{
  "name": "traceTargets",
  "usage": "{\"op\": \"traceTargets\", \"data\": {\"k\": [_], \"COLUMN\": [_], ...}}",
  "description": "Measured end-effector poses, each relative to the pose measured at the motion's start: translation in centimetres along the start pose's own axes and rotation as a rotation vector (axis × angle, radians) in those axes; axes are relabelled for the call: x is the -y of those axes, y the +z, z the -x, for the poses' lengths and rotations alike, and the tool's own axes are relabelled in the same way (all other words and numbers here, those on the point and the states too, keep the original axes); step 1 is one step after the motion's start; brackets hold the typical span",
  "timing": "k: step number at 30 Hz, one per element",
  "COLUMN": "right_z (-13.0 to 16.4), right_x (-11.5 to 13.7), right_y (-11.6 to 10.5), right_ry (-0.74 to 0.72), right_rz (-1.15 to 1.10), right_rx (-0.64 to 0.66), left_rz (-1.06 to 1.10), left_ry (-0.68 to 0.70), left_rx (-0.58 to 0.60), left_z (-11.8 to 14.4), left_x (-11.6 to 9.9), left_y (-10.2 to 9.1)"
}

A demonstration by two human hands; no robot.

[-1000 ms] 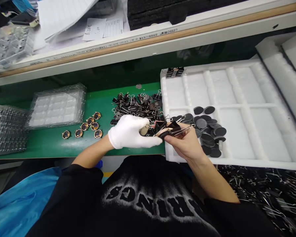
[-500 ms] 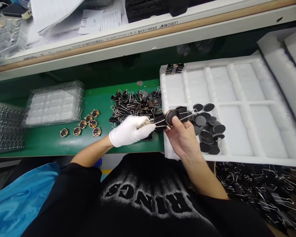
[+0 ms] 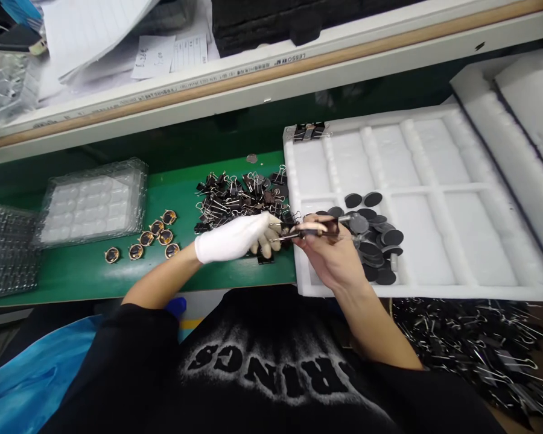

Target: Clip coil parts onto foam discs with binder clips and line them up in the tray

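My left hand, in a white glove, pinches the wire handle of a black binder clip at the near edge of a binder clip pile. My bare right hand grips a flat round piece with binder clips on it, held edge-on between the two hands over the left rim of the white foam tray. Just right of it, several black discs lie heaped in a tray compartment.
Several gold-rimmed round parts lie on the green mat, beside clear blister trays and a stack of trays. More binder clips fill the lower right. Clips sit at the tray's far corner. A shelf overhangs.
My right hand has turned the clipped round piece from face-up to edge-on and lowered it slightly. My left hand stays on the clip handle.
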State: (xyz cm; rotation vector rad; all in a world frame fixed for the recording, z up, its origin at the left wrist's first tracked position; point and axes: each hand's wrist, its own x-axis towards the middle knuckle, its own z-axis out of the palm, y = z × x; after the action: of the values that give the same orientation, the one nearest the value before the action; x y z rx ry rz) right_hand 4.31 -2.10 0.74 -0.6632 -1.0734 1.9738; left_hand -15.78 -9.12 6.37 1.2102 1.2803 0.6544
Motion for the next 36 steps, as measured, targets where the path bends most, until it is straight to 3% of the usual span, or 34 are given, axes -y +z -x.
{"op": "traceTargets", "data": {"k": [3,5,9,11,13,15,18,25,30,33,36], "right_z": [-0.4,-0.5,-0.6,-0.7,-0.8,-1.1,-2.0,-6.7,-9.0,-9.1,-8.4], "right_x": [2.1,3.5,4.5,4.1,3.7,3.8,4.6,5.9,5.3,5.4,6.1], "right_y": [-2.1,-3.7,-7.7,-9.7,-11.3,-12.5,-13.6,-15.0,-15.0,-15.2,-15.6], "right_ry": [-0.192,-0.230,-0.291,-0.364,-0.352,-0.285,-0.229,-0.135,-0.156,-0.192,-0.216], "right_rz": [0.259,0.447,0.864,1.163,1.416,1.533,1.578,1.684,1.714,1.701,1.654], "right_rx": [0.241,0.281,-0.029,-0.197,-0.289,-0.296,-0.205,0.116,0.180,0.171,0.178], "left_rz": [0.261,0.269,0.066,-0.280,-0.718,-1.000,-1.137,-1.192,-1.204,-1.222,-1.220], "left_ry": [-0.206,-0.222,0.044,0.141,0.129,0.041,-0.026,-0.063,-0.063,-0.060,-0.049], "left_rx": [0.258,0.279,0.028,-0.254,-0.500,-0.563,-0.570,-0.595,-0.584,-0.606,-0.625], "left_z": [-1.7,-3.3,-9.1,-13.1,-17.0,-20.1,-22.6,-23.3,-23.4,-21.6,-16.9], "left_x": [-1.9,-3.3,-4.8,-4.6,-4.0,-3.3,-2.4,-1.5,-2.1,-3.1,-3.9], "left_y": [-0.2,-0.3,-2.6,-4.8,-6.8,-8.1,-8.7,-8.6,-8.0,-7.9,-9.1]}}
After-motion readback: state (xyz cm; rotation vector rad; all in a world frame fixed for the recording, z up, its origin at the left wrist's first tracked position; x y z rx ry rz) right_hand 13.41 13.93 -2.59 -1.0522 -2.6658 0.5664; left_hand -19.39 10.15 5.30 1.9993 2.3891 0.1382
